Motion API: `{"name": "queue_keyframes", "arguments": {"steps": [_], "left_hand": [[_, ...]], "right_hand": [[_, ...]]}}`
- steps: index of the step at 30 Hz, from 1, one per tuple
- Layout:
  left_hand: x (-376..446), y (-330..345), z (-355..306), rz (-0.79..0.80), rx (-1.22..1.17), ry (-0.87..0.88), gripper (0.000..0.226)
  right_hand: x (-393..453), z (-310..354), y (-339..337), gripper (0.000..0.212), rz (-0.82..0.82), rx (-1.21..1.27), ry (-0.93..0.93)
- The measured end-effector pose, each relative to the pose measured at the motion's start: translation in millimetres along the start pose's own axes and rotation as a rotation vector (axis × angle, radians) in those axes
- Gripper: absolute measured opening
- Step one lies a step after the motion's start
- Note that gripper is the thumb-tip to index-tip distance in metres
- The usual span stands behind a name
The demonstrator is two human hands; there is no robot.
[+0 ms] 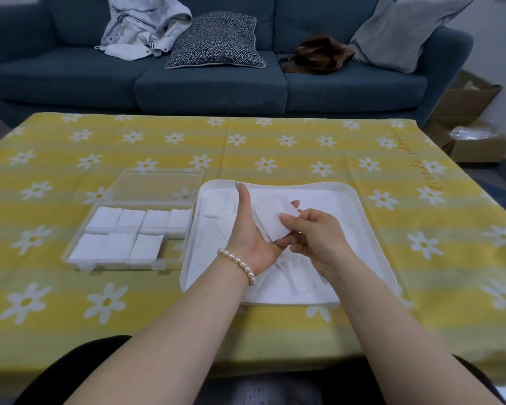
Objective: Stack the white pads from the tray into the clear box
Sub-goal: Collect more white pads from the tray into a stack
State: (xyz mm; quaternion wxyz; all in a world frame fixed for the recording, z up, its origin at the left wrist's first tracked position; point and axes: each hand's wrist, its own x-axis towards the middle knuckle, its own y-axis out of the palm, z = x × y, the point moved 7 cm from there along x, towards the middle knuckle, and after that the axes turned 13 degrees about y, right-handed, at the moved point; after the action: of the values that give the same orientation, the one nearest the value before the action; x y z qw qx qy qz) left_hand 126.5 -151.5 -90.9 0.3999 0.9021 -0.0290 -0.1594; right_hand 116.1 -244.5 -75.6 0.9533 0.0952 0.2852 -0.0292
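Both hands hover over the white tray [360,197], which holds several loose white pads [300,280]. My left hand [251,235] lies palm up with the thumb raised, and a small stack of white pads [272,219] rests against its palm and fingers. My right hand [313,235] pinches that stack at its right edge with thumb and fingertips. To the left stands the clear box [129,263], lid folded back, with several stacks of white pads [116,245] in two rows; its front right corner holds none.
A yellow tablecloth with white daisies [275,147] covers the table. Behind it stands a blue sofa [211,83] with cushions, a pale jacket and a brown bag. A cardboard box [473,124] sits on the floor at the right.
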Motion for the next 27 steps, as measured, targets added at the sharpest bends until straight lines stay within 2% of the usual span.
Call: {"name": "queue_keyframes", "arguments": {"steps": [3,6,11,13,17,23,25,27], "left_hand": [[-2,1,-1,0.018,0.005,0.003,0.051],[-3,-1,-2,0.017,0.058,-0.009,0.03],[-2,-5,-4,-0.039,0.011,-0.002,0.023],[-3,-2,-5,-0.015,0.014,0.012,0.014],[-3,2,-4,0.023,0.04,0.013,0.014],[-2,0,-6,0.015,-0.049,0.002,0.012],[-2,-1,-8,-0.006,-0.071,0.011,0.012],[1,-5,-9,-0.046,-0.064,0.02,0.011]], "right_hand": [[-1,0,1,0.022,-0.026,-0.044,-0.022],[-4,8,0,0.016,-0.104,-0.186,-0.118],[-9,13,2,0.012,-0.136,-0.274,-0.161],[-9,13,1,0.012,-0.13,-0.286,-0.161],[-8,14,-2,0.013,-0.155,-0.317,-0.173],[-3,9,-4,0.021,-0.12,-0.232,-0.124],[-1,9,-7,0.021,-0.173,-0.259,-0.122],[-1,14,-16,0.023,-0.312,-0.323,-0.184]]}}
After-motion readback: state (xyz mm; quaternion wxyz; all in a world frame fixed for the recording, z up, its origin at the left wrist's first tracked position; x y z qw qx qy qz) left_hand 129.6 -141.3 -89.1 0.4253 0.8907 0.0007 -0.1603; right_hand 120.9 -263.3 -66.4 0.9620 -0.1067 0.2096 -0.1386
